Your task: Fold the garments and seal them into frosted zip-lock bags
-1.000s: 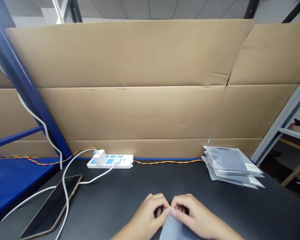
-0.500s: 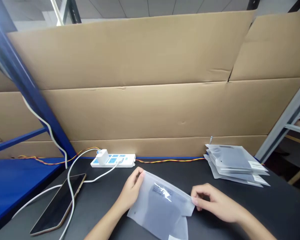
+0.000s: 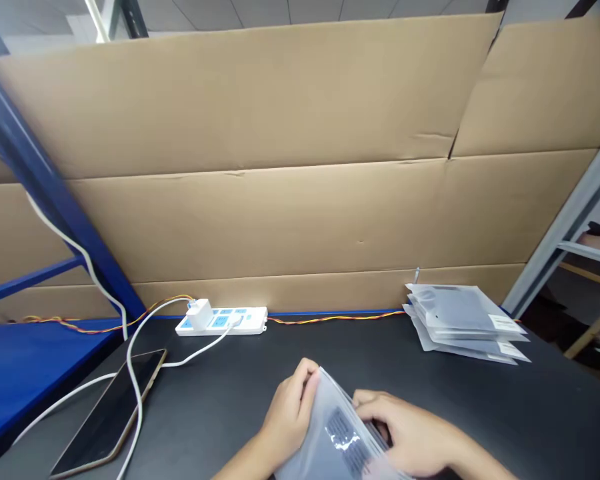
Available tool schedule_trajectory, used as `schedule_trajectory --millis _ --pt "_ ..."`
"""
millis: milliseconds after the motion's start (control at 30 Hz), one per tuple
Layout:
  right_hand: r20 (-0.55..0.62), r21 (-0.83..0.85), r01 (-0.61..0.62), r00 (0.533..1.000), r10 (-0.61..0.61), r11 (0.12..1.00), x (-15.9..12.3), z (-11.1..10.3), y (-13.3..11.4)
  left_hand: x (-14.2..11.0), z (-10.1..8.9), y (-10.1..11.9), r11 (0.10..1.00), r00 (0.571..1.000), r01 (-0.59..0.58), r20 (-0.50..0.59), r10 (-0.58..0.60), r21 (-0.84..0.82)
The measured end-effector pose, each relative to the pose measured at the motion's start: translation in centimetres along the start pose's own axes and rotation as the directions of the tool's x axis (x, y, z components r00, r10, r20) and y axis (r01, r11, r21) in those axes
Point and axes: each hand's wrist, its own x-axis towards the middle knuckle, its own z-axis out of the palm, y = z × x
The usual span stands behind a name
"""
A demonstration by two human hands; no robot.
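Where it lay spread flat a moment ago, the frosted translucent plastic bag (image 3: 330, 443) now stands tilted up in front of the long white-and-blue power strip (image 3: 240, 322), its edge pinched by the curled fingers of the left hand (image 3: 290, 417), while the right hand (image 3: 405, 433) lies across it with fingers loosely spread, any grip hidden.

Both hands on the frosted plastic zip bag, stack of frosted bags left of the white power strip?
No: the stack of frosted bags sits right of the white power strip in the head view. Left hand and right hand are on the bag.
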Motion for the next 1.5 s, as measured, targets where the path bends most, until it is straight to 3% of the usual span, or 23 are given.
schedule_trajectory --millis 67,167,300,367,433,500,567,633,700,767,867,933,1000,1100,1233,1300,1400,1500 --pt "-0.006 -0.012 0.028 1.000 -0.028 1.000 0.2 0.5 0.1 0.0 0.0 0.3 1.000 0.998 -0.013 0.054 0.012 0.024" --pt "-0.101 0.072 -0.074 0.992 0.081 0.995 0.2 0.2 0.9 0.0 -0.2 0.5 0.997 0.989 -0.030 0.148 0.019 0.071" --pt "-0.244 0.268 -0.141 0.947 0.209 0.953 -0.2 -2.1 3.2 0.0 -0.6 0.4 0.988 0.977 -0.036 0.213 0.004 0.149" --pt "-0.288 0.347 -0.154 0.921 0.262 0.925 -0.7 -3.7 4.6 0.1 -0.9 0.1 0.982 0.981 -0.028 0.192 -0.008 0.187" --pt "-0.358 0.386 -0.155 0.883 0.302 0.909 -1.3 -5.3 6.0 0.4 -1.5 -0.5 0.981 0.994 -0.001 0.110 -0.020 0.192" --pt "-0.486 0.359 -0.101 0.829 0.278 0.928 -1.9 -6.8 7.0 1.1 -2.5 -1.8 0.988 0.998 0.047 -0.048 -0.040 0.147" --pt "-0.612 0.293 -0.040 0.760 0.219 0.955 -2.3 -7.9 7.7 2.1 -4.0 -3.7 0.991 0.970 0.100 -0.231 -0.077 0.091" --pt "-0.665 0.264 -0.035 0.718 0.208 0.964 -2.5 -8.4 8.1 3.1 -5.6 -5.7 0.987 0.917 0.143 -0.385 -0.106 0.068" --pt "-0.651 0.271 -0.059 0.724 0.228 0.961 -2.4 -8.3 8.1 3.7 -6.8 -7.2 0.983 0.874 0.165 -0.475 -0.105 0.086" --pt "-0.585 0.293 -0.084 0.772 0.248 0.952 -2.2 -7.7 8.0 3.7 -7.2 -7.6 0.979 0.854 0.165 -0.515 -0.079 0.122" --pt "-0.465 0.326 -0.103 0.848 0.254 0.940 -2.0 -6.7 7.4 2.7 -6.6 -6.1 0.949 0.907 0.120 -0.421 0.014 0.291" --pt "-0.418 0.333 -0.111 0.872 0.253 0.936 -1.9 -6.2 7.0 1.9 -5.7 -4.5 0.885 0.961 0.043 -0.262 0.091 0.464" --pt "-0.382 0.331 -0.126 0.889 0.255 0.935 -1.9 -6.0 6.6 1.3 -4.9 -3.3 0.805 0.985 -0.052 -0.102 0.139 0.591" --pt "-0.313 0.325 -0.145 0.916 0.251 0.935 -2.2 -6.0 5.8 1.2 -4.4 -2.7 0.739 0.986 -0.104 -0.029 0.165 0.665" --pt "-0.189 0.333 -0.180 0.949 0.253 0.926 -2.4 -5.5 4.9 1.8 -4.4 -2.8 0.693 0.975 -0.074 -0.093 0.201 0.717" --pt "-0.151 0.357 -0.200 0.952 0.267 0.913 -2.2 -4.8 4.5 1.9 -4.2 -2.6 0.706 0.970 -0.182 0.006 0.244 0.685" --pt "-0.128 0.411 -0.208 0.951 0.282 0.888 -1.6 -3.3 4.1 1.8 -3.4 -1.9 0.772 0.926 -0.375 0.249 0.284 0.514" --pt "-0.114 0.453 -0.191 0.956 0.269 0.871 -0.9 -2.1 3.9 1.7 -2.4 -1.6 0.840 0.922 -0.354 0.303 0.241 0.411"
